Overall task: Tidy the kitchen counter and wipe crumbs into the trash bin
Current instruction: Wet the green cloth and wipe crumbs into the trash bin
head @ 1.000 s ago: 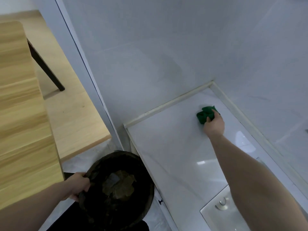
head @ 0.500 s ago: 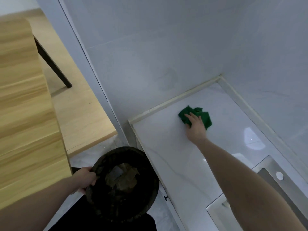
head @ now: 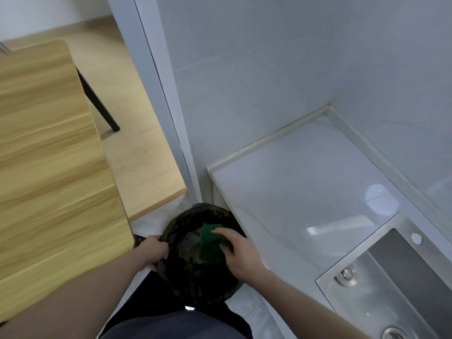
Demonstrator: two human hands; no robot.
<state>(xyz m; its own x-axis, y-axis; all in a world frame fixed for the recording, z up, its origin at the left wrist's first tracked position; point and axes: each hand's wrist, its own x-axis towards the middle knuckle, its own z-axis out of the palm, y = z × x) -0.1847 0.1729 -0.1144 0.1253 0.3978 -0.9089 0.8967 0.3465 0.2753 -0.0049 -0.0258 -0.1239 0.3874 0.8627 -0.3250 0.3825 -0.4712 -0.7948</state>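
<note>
Head view, looking down at a corner of a kitchen. The left hand grips the left rim of a black, round trash bin, its fingers curled over the edge and the thumb outside. The bin sits just beside the near left edge of the white counter. Inside it lie some dark, crumpled scraps, too dim to make out.

The right hand is over the open mouth of the bin, on its right side, and holds a green cloth. The fingers are stretched over the top of the cloth and bent a little round it; the thumb is hidden beneath, so how firmly it is pinched cannot be told. The cloth hangs partly inside the bin's opening, below the level of the counter's edge.

The counter is glossy white with faint grey veins and a raised pale lip along its far and right sides, where it meets the grey tiled walls. At the near right a steel sink is set into it, with a round fitting on its left rim and a drain at the bottom edge of the view.

To the left, beyond a white door frame, is a pale wooden floor, and a wooden table with a dark slanted leg fills the near left.
</note>
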